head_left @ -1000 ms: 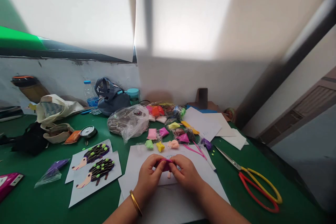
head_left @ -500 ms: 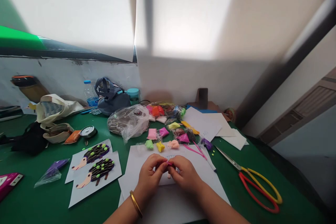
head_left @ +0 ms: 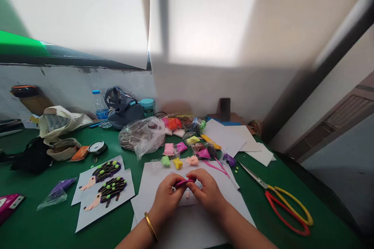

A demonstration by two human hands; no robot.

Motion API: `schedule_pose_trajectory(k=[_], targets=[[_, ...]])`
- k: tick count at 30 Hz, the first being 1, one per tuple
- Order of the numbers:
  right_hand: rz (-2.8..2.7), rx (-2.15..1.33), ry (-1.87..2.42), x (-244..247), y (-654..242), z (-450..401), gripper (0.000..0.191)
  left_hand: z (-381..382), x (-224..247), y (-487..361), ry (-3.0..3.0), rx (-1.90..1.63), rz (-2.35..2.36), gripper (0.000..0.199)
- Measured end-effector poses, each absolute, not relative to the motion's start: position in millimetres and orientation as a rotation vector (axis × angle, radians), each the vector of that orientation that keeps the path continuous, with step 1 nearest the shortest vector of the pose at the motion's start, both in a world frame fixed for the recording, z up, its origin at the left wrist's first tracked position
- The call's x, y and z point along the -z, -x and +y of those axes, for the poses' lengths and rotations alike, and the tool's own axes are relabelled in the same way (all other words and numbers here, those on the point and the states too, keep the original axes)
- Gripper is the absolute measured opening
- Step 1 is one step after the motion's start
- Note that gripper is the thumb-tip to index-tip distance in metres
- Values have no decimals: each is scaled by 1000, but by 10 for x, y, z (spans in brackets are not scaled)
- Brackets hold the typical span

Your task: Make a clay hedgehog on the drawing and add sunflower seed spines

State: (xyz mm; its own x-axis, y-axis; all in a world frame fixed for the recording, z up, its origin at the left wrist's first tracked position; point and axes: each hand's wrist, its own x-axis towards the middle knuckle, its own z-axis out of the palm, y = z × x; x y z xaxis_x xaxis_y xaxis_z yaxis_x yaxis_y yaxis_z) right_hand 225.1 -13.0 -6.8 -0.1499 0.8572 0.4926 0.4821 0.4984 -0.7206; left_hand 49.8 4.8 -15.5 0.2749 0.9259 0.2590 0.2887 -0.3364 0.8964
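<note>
A small strip of pink clay [head_left: 183,182] is pinched between the fingertips of my left hand [head_left: 169,195] and my right hand [head_left: 208,192]. Both hands are over white paper [head_left: 152,179] that carries a faint drawing, partly hidden behind my fingers. A small peach piece [head_left: 187,194] lies on the paper between my hands. Longer pink strips [head_left: 217,168] rest at the paper's upper right. Packets of green [head_left: 165,160], yellow [head_left: 177,163] and peach clay [head_left: 192,160] line its top edge.
Two cards with clay hedgehogs [head_left: 111,190] lie at the left. Large scissors [head_left: 271,192] with red and yellow handles lie open at the right. Behind are a plastic bag [head_left: 143,136], a blue-grey bag [head_left: 125,113], a water bottle [head_left: 101,107] and an upright phone [head_left: 225,109].
The pink clay now shows as a longer strip between my fingertips. My right fingers have shifted slightly, showing more of the drawing beneath.
</note>
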Motion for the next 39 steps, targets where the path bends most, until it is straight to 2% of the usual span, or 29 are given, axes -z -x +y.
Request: schedule_pose_trajectory(k=[12, 39], targets=[[-1778, -583, 1120, 42, -2266, -138, 30, 49, 141, -495, -1688, -1016, 1141, 26], [-1830, -553, 1122, 74, -2253, -132, 20, 77, 146, -456, -1676, -1150, 1109, 28]])
